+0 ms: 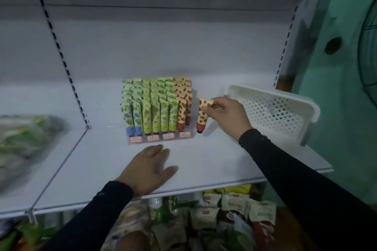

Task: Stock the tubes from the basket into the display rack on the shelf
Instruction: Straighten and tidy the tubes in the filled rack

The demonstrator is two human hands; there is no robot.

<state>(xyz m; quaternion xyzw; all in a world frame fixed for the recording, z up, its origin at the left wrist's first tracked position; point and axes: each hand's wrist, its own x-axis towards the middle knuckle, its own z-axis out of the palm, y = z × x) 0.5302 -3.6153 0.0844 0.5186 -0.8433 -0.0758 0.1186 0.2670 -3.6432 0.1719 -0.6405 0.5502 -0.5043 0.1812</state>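
Note:
A clear display rack (160, 137) stands mid-shelf, packed with rows of upright tubes: blue-capped at the left, green ones in the middle, red strawberry-print ones at the right. My right hand (226, 115) pinches the top of one red strawberry tube (202, 117), held upright just right of the rack with its cap down near the shelf. My left hand (150, 168) rests flat on the white shelf (204, 161) in front of the rack, holding nothing. The white perforated basket (273, 108) lies tipped on its side at the right, its inside looking bare.
Slotted uprights run up the back panel at left and right. A blurred green packet lies on the neighbouring shelf (26, 142) to the left. Snack packets (222, 212) crowd the lower shelf below. A teal wall (342, 87) stands beyond the shelf's right end.

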